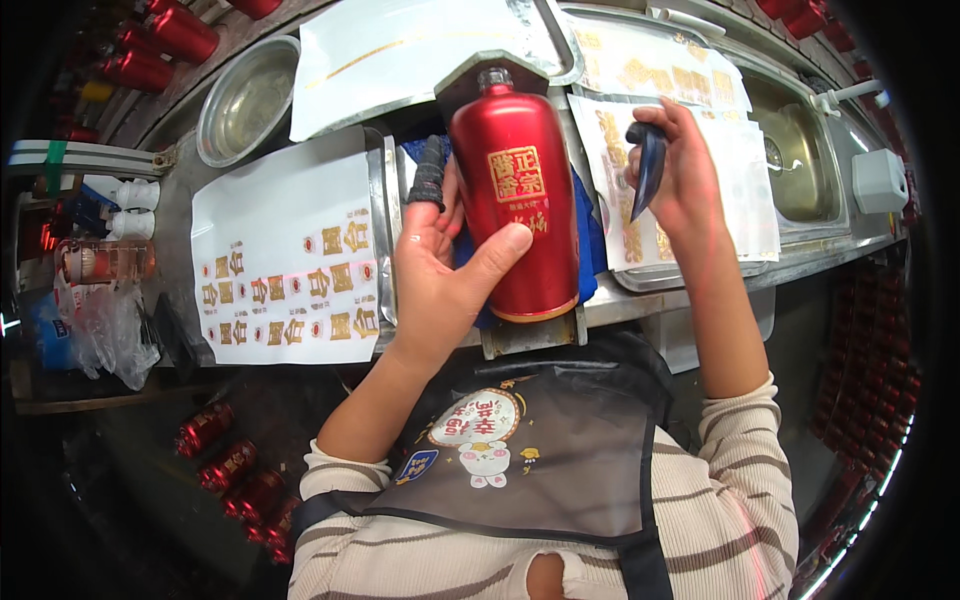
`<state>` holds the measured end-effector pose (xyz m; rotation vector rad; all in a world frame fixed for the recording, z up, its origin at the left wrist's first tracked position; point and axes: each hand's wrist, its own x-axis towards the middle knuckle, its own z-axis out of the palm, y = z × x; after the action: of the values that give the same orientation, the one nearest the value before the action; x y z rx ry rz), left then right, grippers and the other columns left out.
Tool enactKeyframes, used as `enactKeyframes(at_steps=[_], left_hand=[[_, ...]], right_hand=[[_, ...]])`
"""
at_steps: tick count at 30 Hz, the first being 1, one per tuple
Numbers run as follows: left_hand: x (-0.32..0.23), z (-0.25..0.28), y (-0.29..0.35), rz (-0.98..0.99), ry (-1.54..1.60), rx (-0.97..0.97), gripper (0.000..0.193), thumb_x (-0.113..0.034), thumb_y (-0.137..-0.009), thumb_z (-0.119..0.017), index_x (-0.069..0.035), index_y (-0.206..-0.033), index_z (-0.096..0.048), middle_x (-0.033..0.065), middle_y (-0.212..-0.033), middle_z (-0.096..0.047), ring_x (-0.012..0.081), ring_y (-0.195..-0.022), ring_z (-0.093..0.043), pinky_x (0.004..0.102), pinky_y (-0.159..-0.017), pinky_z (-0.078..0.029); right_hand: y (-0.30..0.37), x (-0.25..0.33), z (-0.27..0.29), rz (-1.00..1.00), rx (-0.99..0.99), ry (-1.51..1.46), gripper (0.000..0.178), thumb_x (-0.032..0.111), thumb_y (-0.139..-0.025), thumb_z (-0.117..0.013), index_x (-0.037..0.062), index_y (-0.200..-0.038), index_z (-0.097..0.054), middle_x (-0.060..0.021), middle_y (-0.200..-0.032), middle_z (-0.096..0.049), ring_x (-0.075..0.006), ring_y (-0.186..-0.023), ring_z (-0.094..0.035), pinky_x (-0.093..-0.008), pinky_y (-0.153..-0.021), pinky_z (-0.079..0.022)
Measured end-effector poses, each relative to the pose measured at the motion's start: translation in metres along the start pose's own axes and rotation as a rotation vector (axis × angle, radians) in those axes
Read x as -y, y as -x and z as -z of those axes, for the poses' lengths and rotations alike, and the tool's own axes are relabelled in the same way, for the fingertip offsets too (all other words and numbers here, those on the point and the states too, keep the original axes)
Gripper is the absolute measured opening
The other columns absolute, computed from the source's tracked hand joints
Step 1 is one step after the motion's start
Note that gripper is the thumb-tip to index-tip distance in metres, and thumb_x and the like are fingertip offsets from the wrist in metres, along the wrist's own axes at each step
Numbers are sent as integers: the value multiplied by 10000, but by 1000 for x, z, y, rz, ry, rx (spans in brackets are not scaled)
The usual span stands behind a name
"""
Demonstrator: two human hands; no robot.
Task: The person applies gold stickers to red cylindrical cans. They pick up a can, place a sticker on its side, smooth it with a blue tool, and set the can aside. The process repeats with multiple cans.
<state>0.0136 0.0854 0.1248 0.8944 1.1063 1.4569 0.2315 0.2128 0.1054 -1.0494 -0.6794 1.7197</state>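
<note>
A glossy red bottle (512, 225) with gold characters and a bare glass neck lies in front of me on a metal stand (535, 338), its neck pointing away. My left hand (440, 275) grips its left side, the thumb across the front below the gold square. One finger of that hand wears a dark wrapped cover (428, 172). To the right of the bottle, my right hand (688, 180) is raised, holding a dark blue curved scraper (651, 172) with its pointed end downward, apart from the bottle. Blue cloth (588, 235) shows under the bottle.
On the left is a white sheet of gold decals (285, 240); more decal sheets (720, 190) lie on the right. A metal bowl (212, 135) stands far left, a water-filled basin (795, 165) far right. Several red bottles (175, 35) line the back; others (225, 468) are below left.
</note>
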Motion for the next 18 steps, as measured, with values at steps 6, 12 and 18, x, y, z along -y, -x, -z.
enactKeyframes(at_steps=[6,12,18], left_hand=[[0,-1,1,12,-35,-43,699,-100,-840,-792,102,-1354,-363,191,-1313,-537,219,-1251,-520,354,-1083,-406],[-1,1,1,20,-94,-3,645,-68,-870,-741,89,-1361,-353,201,-1362,-511,224,-1278,-500,368,-1101,-383],[8,20,1,13,237,98,544,-66,-936,-451,119,-1425,-298,243,-1575,-282,285,-1441,-338,411,-1187,-250]], right_hand=[[61,17,-72,608,307,691,225,98,-845,-707,40,-1043,-616,-52,-846,-645,-170,-771,-644,-293,-721,-525],[3,27,-96,1353,406,1195,224,8,-749,-748,-6,-940,-633,-122,-844,-647,-321,-749,-633,-358,-662,-510],[71,6,-58,1419,1000,1144,150,80,-730,-753,107,-843,-659,-25,-714,-520,-223,-682,-599,-345,-575,-516]])
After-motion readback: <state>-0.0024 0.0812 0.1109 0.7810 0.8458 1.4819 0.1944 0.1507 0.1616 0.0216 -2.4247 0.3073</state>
